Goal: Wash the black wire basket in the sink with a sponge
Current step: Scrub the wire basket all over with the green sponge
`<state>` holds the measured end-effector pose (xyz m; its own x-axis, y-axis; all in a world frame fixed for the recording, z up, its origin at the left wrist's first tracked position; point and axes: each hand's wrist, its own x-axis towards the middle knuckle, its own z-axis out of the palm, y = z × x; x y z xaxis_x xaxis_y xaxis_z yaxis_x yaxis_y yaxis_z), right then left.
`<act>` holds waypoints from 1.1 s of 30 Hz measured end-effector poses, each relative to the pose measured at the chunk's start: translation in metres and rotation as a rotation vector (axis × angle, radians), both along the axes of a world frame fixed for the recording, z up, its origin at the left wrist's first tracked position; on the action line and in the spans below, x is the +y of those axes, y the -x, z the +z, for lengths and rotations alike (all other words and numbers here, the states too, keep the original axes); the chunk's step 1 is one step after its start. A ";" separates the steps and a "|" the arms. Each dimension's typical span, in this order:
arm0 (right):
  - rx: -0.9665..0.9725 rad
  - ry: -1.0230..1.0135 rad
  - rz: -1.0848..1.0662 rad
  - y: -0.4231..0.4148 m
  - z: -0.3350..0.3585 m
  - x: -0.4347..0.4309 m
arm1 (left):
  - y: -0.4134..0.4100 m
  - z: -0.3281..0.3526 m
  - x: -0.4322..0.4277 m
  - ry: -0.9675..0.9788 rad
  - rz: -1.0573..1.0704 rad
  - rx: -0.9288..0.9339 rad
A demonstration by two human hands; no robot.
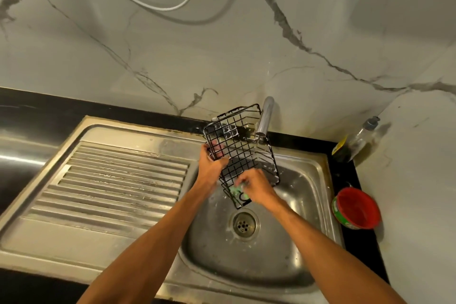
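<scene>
The black wire basket (240, 145) is held tilted above the steel sink bowl (303, 195), its upper end close to the tap. My left hand (212, 164) grips the basket's left edge, fingers through the mesh. My right hand (256, 186) presses a green sponge (237, 189) against the basket's lower end, just above the drain (244, 225). White soap foam clings to some wires near the top.
A chrome tap (265, 116) rises behind the basket. The ribbed steel draining board (118, 180) lies to the left. On the black counter at right stand a red-topped round tub (356, 207) and a clear pump bottle (357, 140). A marble wall is behind.
</scene>
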<state>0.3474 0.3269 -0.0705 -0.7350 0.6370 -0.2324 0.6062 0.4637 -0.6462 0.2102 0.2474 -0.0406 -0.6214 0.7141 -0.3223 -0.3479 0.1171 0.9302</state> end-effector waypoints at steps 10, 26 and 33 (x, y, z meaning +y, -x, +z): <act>-0.023 -0.158 0.042 -0.020 0.005 0.011 | 0.003 -0.009 0.005 0.039 0.017 0.024; -0.094 -0.389 0.384 -0.021 0.005 -0.004 | 0.004 -0.007 0.004 0.055 0.011 0.086; -0.176 -0.431 0.200 -0.023 0.005 -0.003 | -0.005 -0.007 0.004 0.025 0.026 0.034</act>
<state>0.3707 0.3241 -0.0659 -0.8255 0.5534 -0.1107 0.5611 0.7836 -0.2667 0.2151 0.2518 -0.0480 -0.6506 0.6894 -0.3185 -0.3196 0.1319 0.9383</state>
